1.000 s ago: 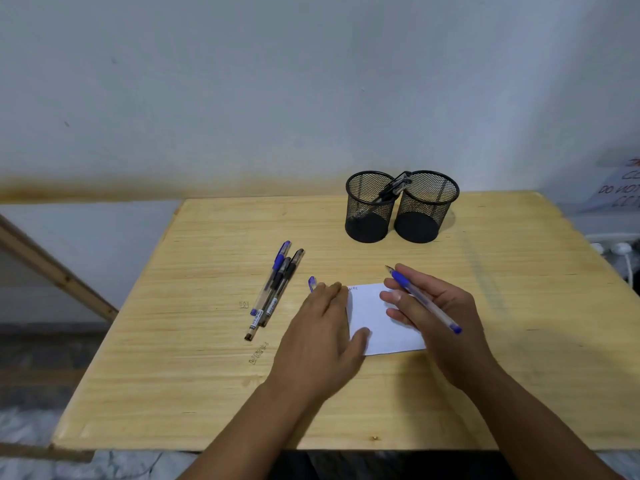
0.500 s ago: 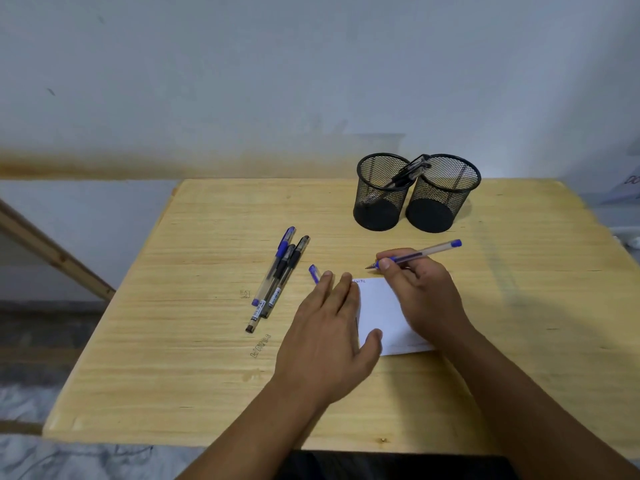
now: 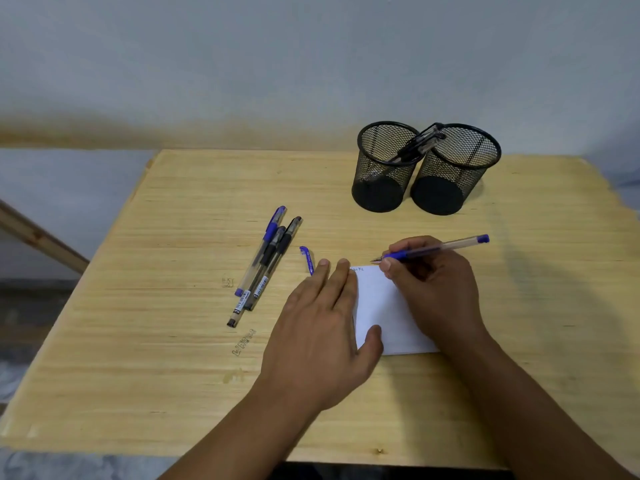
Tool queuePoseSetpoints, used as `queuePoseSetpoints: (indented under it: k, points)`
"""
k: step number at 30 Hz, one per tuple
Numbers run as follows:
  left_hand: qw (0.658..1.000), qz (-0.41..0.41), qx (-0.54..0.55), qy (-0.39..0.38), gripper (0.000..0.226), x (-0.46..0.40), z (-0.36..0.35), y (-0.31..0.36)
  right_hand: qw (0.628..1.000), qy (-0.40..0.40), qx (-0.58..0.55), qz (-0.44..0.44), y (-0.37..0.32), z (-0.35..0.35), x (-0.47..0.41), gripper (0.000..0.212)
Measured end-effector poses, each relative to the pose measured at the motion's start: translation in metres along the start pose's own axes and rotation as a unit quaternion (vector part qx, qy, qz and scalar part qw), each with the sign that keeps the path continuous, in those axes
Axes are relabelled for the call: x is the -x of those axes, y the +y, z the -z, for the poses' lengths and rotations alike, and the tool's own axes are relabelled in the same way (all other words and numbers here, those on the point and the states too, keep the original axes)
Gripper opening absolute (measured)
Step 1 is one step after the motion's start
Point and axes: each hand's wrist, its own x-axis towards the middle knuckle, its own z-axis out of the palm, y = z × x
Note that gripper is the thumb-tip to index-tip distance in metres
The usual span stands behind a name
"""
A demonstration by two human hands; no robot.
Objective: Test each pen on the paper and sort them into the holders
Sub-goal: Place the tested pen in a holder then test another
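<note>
Step in hand: testing the blue pen on the paper.

Left of centre in the frame, three capped pens (image 3: 265, 265) lie side by side on the table (image 3: 166, 358), awaiting test; just to their right lies a loose blue cap (image 3: 307, 259). My left hand (image 3: 322, 337) lies flat with fingers straight, pressing the left edge of the paper (image 3: 381, 306) to hold it in place. At centre right, my right hand (image 3: 433, 289) pinches the blue pen (image 3: 433, 250) in a writing grip, tip at the upper left corner of the paper, beside small marks already there. In the upper right, two mesh holders (image 3: 426, 168) stand touching; the left one contains pens. Next move, in my judgement: draw a short stroke, check for ink, recap the pen, then place it in the matching holder.
</note>
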Motion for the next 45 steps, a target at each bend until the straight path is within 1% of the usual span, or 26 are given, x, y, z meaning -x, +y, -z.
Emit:
queuePoseSetpoints:
  k: [3, 8, 16, 33, 45]
  points:
    - [1.000, 0.009, -0.001, -0.002, 0.077, 0.000, 0.001, 0.001, 1.000, -0.006, 0.015, 0.009, -0.002, -0.002, -0.001, 0.007]
    - [0.999, 0.027, -0.017, -0.019, 0.076, -0.001, 0.004, 0.003, 0.999, -0.004, 0.047, 0.010, -0.002, -0.004, 0.000, 0.013]
    - [0.999, 0.029, -0.011, -0.022, 0.076, -0.002, 0.004, 0.002, 0.997, 0.006, 0.081, 0.019, 0.000, -0.009, 0.001, 0.014]
    - [0.999, 0.030, -0.002, -0.020, 0.076, -0.001, 0.006, 0.003, 0.994, 0.014, 0.088, 0.057, 0.002, -0.011, 0.002, 0.010]
    - [0.999, 0.032, -0.001, -0.022, 0.076, -0.001, 0.006, 0.004, 0.994, 0.006, 0.090, 0.059, 0.002, -0.011, 0.001, 0.012]
